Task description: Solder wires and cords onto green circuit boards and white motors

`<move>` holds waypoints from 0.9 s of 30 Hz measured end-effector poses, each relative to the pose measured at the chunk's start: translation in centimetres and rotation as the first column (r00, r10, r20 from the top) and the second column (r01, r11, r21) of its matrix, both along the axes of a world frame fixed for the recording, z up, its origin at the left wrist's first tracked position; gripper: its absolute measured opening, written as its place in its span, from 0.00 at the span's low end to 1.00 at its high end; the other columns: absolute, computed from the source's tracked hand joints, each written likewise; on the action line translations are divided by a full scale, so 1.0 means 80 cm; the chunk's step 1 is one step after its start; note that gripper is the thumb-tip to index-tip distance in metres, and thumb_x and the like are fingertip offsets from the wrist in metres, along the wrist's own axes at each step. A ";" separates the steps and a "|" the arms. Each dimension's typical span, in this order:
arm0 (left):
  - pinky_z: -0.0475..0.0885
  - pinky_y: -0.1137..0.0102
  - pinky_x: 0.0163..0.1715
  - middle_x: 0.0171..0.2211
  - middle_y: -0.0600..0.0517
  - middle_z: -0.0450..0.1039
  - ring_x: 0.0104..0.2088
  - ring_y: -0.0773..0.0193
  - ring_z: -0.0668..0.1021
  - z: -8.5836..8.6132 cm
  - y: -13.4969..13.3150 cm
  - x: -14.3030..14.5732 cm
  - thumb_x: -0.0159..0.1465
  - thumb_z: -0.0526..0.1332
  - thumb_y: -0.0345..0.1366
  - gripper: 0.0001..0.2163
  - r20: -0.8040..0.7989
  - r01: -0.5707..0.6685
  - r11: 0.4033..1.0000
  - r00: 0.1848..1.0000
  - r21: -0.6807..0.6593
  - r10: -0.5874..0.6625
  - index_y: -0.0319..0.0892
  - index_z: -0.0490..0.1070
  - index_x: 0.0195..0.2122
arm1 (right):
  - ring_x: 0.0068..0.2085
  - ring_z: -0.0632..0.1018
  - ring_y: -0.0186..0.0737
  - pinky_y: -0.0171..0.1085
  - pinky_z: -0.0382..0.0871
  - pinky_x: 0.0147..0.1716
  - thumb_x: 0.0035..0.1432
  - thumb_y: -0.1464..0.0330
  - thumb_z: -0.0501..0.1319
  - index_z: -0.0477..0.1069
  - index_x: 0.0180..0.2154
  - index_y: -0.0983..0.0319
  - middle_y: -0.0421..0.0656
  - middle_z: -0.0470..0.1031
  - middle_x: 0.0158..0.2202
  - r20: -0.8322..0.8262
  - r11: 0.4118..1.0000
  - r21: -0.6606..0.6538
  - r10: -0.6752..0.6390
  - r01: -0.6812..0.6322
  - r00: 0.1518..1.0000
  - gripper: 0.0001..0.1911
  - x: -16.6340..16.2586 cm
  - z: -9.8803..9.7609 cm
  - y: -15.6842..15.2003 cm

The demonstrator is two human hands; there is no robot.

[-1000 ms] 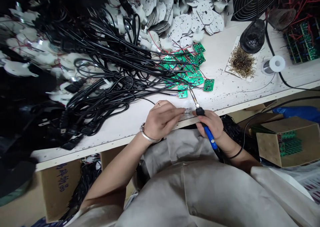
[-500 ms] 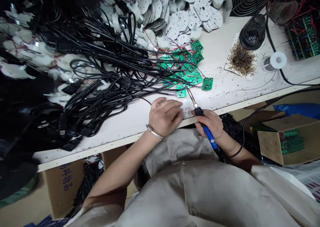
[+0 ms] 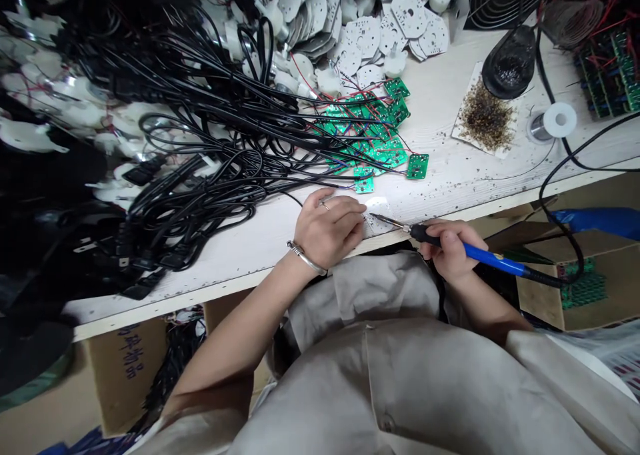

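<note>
My right hand (image 3: 456,248) grips a soldering iron (image 3: 493,260) with a blue handle and black collar. Its metal tip points left, just above a small clear bag or sheet (image 3: 381,208) with tiny bits on it. My left hand (image 3: 333,227), wearing a ring and a bracelet, rests at the table edge beside that sheet. Its fingers are curled together, and whatever they may hold is hidden. Just beyond the fingertips lies a green circuit board (image 3: 364,181) with wires. A second board (image 3: 417,166) lies to its right, near a heap of wired boards (image 3: 387,153).
Black power cords (image 3: 235,155) cover the table's left side, with white motor housings (image 3: 135,125) behind. White plates (image 3: 363,38) are piled at the back. To the right are an iron stand (image 3: 509,61), dark crumbs on a card (image 3: 483,118) and a solder spool (image 3: 559,120). Below sits a carton (image 3: 537,295).
My right hand has moved right and turned the soldering iron from pointing up at the boards to pointing left, at the clear sheet. My left hand has stayed nearly still.
</note>
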State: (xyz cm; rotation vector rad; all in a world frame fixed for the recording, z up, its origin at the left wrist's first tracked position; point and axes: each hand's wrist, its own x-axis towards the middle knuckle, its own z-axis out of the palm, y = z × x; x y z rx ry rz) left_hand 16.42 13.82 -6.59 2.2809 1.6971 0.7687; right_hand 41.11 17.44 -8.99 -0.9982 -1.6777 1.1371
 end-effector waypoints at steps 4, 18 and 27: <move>0.65 0.56 0.53 0.41 0.53 0.81 0.42 0.61 0.81 0.000 0.000 0.001 0.61 0.58 0.33 0.05 -0.001 -0.012 1.000 1.000 -0.020 0.012 0.46 0.75 0.32 | 0.13 0.69 0.31 0.32 0.63 0.12 0.63 0.60 0.56 0.74 0.34 0.56 0.35 0.72 0.19 -0.102 0.999 0.015 -0.031 0.033 0.994 0.11 -0.013 0.007 0.004; 0.67 0.60 0.50 0.41 0.55 0.81 0.41 0.63 0.82 -0.002 0.000 0.002 0.62 0.58 0.31 0.05 0.008 -0.006 0.997 1.000 0.080 0.005 0.45 0.74 0.32 | 0.12 0.67 0.29 0.30 0.60 0.12 0.63 0.62 0.59 0.74 0.34 0.57 0.33 0.71 0.15 -0.092 0.990 -0.143 0.004 -0.017 0.996 0.09 -0.014 0.022 0.008; 0.69 0.65 0.45 0.39 0.55 0.81 0.42 0.64 0.82 -0.002 0.000 0.003 0.62 0.58 0.31 0.05 0.014 -0.002 0.995 1.000 0.100 0.000 0.44 0.74 0.31 | 0.12 0.68 0.28 0.28 0.59 0.10 0.62 0.61 0.59 0.74 0.33 0.59 0.33 0.71 0.16 -0.146 0.981 -0.196 -0.012 -0.017 0.989 0.10 -0.016 0.025 0.010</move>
